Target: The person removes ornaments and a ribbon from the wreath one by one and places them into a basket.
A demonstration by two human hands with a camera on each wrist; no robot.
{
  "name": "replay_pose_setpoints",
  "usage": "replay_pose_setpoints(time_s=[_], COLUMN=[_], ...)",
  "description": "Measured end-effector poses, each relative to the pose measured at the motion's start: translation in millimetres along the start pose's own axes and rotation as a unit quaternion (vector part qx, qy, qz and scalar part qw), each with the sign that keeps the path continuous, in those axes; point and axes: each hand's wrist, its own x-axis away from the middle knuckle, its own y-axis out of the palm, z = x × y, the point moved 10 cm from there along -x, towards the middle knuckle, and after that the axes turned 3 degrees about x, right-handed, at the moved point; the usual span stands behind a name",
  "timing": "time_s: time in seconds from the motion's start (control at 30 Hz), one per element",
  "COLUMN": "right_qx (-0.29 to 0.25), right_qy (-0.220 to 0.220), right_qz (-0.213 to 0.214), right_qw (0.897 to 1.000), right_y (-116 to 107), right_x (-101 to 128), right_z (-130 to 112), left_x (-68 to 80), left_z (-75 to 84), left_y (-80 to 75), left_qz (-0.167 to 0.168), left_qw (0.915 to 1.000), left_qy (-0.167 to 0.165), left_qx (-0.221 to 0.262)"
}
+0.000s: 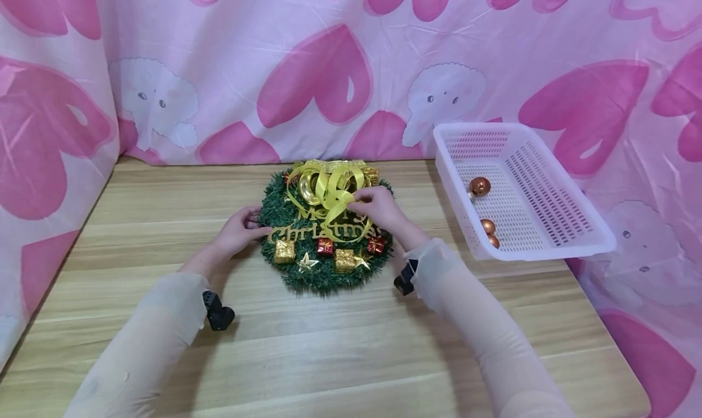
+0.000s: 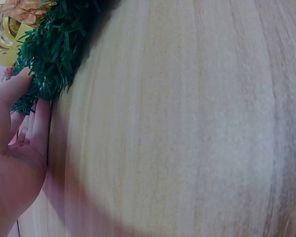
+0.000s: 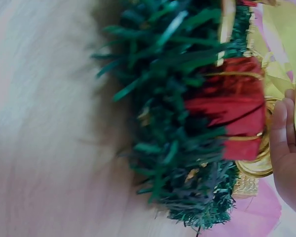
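A green Christmas wreath (image 1: 323,281) lies on the table, with gold "Merry Christmas" lettering, small red and gold gift boxes and gold stars on it. My left hand (image 1: 237,232) grips the wreath's left edge; in the left wrist view the thumb is above the greenery (image 2: 54,54) and the fingers reach beneath it. A yellow ribbon bow (image 1: 329,192) with long loops covers part of the lettering. My right hand (image 1: 381,209) pinches the ribbon near its middle. In the right wrist view a red gift box (image 3: 241,118) sits beside the fingers, whose tips are partly behind the ribbon.
A white plastic basket (image 1: 548,252) stands at the back right of the wooden table (image 1: 307,357), holding several copper-coloured baubles (image 1: 480,186). A pink heart-patterned cloth (image 1: 230,70) hangs behind the table and along its sides.
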Motion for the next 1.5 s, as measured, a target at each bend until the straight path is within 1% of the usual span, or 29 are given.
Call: replay_pose_setpoints(time_s=[0.13, 0.33, 0.47, 0.57, 0.8, 1.07, 1.17, 1.33, 1.5], right_qx=[-0.03, -0.045, -0.054, -0.056, -0.08, -0.085, -0.08, -0.08, -0.103], right_qy=[0.007, 0.007, -0.004, -0.003, 0.016, -0.006, -0.008, 0.004, 0.002], right_qz=[0.006, 0.009, 0.017, 0.017, 0.026, 0.045, 0.048, 0.054, 0.058], right_qw=[0.999, 0.999, 0.998, 0.998, 0.996, 0.995, 0.996, 0.995, 0.993], right_y=[-4, -10, -16, -19, -29, -46, -50, -55, -60], right_x=[-1, -2, -4, -4, -3, -3, -3, -4, -3], right_z=[-2, -6, -10, -11, -17, -35, -40, -42, -47], left_x=[-0.6, -1.0, -0.1, 0.1, 1.1, 1.3, 1.8, 0.9, 0.1], left_z=[-0.9, -1.7, -1.6, -1.9, -0.2, 0.4, 0.8, -0.7, -2.4], left_y=[0.6, 0.6, 0.4, 0.4, 0.6, 0.4, 0.6, 0.6, 0.1], left_qz=[-0.003, -0.003, -0.002, -0.001, 0.0, 0.006, 0.005, 0.004, 0.005], left_qw=[1.0, 1.0, 1.0, 1.0, 0.9999, 0.9998, 0.9998, 0.9997, 0.9998], left_qy=[0.001, -0.001, -0.002, -0.003, -0.003, 0.002, 0.003, 0.002, 0.001], left_qx=[0.0, 0.003, 0.003, 0.007, 0.013, 0.018, 0.021, 0.022, 0.017])
